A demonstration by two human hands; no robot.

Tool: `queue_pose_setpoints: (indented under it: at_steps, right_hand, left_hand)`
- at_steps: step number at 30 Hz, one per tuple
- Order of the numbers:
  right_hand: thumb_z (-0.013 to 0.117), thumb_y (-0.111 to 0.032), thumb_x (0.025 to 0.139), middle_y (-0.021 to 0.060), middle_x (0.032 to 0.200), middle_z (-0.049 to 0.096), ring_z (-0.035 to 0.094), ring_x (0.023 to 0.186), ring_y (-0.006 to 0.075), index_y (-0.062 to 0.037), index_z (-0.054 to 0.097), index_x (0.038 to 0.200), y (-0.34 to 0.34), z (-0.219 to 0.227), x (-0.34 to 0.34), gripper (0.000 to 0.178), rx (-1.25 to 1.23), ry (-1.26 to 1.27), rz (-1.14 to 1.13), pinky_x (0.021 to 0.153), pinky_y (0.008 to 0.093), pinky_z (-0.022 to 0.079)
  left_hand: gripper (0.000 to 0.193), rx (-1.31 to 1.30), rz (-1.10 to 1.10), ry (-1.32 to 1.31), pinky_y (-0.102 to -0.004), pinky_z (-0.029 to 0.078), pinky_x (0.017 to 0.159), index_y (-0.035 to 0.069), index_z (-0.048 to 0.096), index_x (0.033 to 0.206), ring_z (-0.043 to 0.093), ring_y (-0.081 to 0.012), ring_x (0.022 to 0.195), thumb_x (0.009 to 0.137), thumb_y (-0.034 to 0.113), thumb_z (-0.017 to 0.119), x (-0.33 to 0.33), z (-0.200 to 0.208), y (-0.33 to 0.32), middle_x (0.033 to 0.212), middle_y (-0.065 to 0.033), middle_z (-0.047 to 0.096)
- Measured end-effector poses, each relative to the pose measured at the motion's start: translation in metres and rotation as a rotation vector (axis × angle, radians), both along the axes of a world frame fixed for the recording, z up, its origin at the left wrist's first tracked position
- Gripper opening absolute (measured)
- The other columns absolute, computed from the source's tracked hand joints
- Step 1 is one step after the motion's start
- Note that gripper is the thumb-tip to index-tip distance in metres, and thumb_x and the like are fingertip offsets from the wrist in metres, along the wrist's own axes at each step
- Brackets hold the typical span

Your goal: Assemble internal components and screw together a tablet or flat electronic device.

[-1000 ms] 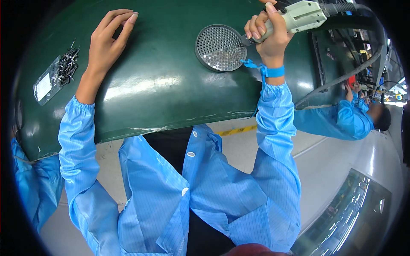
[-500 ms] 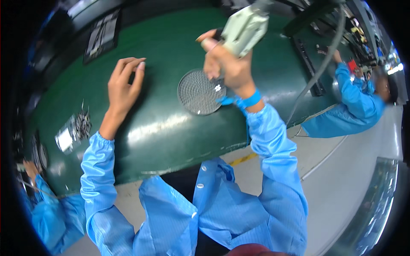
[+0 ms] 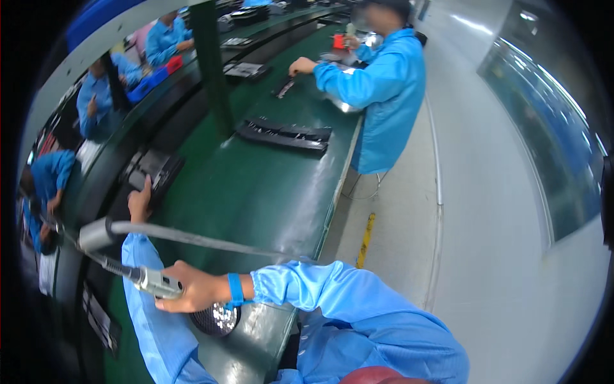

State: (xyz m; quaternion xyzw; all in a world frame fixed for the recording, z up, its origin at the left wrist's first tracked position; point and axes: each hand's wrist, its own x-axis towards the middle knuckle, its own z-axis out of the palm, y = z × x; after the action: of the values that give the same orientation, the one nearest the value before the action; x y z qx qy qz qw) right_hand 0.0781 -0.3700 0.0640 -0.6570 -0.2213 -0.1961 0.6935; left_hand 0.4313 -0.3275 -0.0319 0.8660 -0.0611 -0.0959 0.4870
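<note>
My right hand (image 3: 195, 287) is wrapped round a pale grey-green electric screwdriver (image 3: 157, 283) that hangs on a coiled cord. A blue band circles that wrist. Just below this hand sits a round dark dish (image 3: 217, 320) with small shiny pieces in it, partly covered by the hand. Farther away, my left hand (image 3: 139, 201) is at the near edge of a flat black part (image 3: 153, 168) with a grey top. One finger lies over that edge, and the other fingers look curled and are partly hidden.
A long black strip-shaped part (image 3: 284, 136) lies on the green table (image 3: 268, 185) beyond a dark green post (image 3: 214, 70). A grey cable (image 3: 204, 240) crosses above my left forearm. A co-worker (image 3: 377, 83) in blue stands at the right table edge; several others sit across the line.
My view has swung to the right along the table. The left hand has gone from resting over the tabletop to the flat black part. My right hand still holds the screwdriver.
</note>
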Motion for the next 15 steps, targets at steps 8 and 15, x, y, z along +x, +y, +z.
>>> queue_pose_setpoints:
  at_steps: [8, 15]
  right_hand:
    - [0.073, -0.017, 0.085, 0.0119, 0.071, 0.061, 0.057, 0.062, 0.0214, 0.001, 0.062, 0.101, -0.012, 0.002, -0.011, 0.027, -0.01, 0.008, -0.02, 0.063, 0.0368, 0.048]
    - [0.079, -0.021, 0.084, 0.0097, 0.076, 0.067, 0.065, 0.066, 0.0215, -0.0029, 0.066, 0.102, 0.008, -0.016, -0.008, 0.029, 0.0, -0.09, -0.124, 0.063, 0.0342, 0.05]
  left_hand:
    - [0.073, -0.364, -0.105, 0.026, -0.0438, 0.054, 0.079, -0.013, 0.061, 0.114, 0.068, -0.0329, 0.089, 0.087, 0.053, 0.072, 0.023, -0.002, -0.008, 0.102, -0.0199, 0.068]
    - [0.037, -0.581, 0.038, -0.07, -0.0406, 0.046, 0.103, 0.004, 0.065, 0.13, 0.056, -0.0238, 0.122, 0.098, 0.023, 0.066, -0.031, 0.0, 0.092, 0.129, -0.0076, 0.063]
